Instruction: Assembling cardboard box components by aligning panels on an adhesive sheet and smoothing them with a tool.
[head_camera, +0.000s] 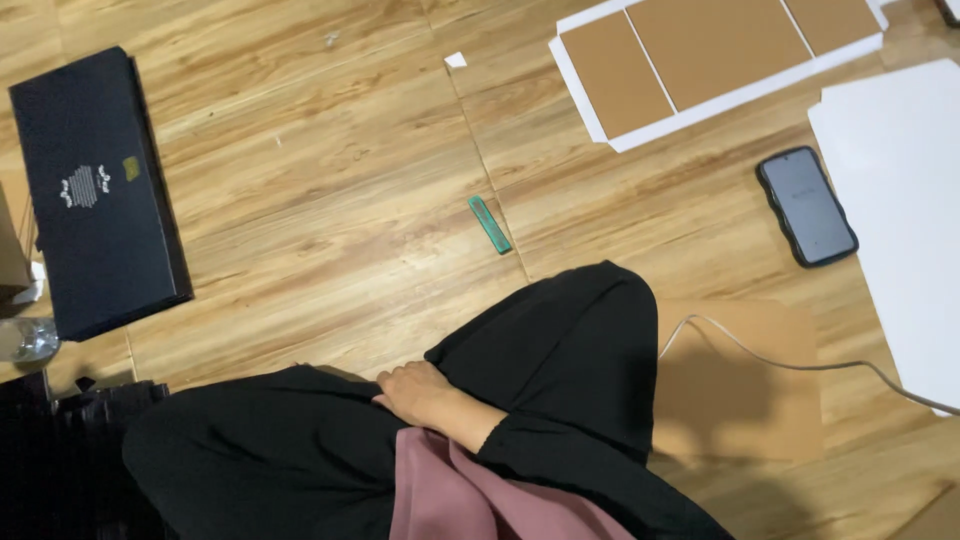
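Note:
My right hand (420, 395) rests on my lap, on the black cloth over my crossed legs (560, 350). Its fingers are relaxed and it holds nothing. A pink cloth (470, 500) hangs just below the hand. The nearest loose item is a small green flat tool (490, 224) lying on the wooden floor ahead of my knee, well apart from the hand. My left hand is out of sight.
A long black flat box (100, 190) lies at the left, with a clear plastic bottle (25, 340) beside it. To the right are a dark phone (807, 205), brown card panels on white sheet (700, 60), a white board (900, 220), a brown cardboard piece (750, 390) and a grey cable (800, 365).

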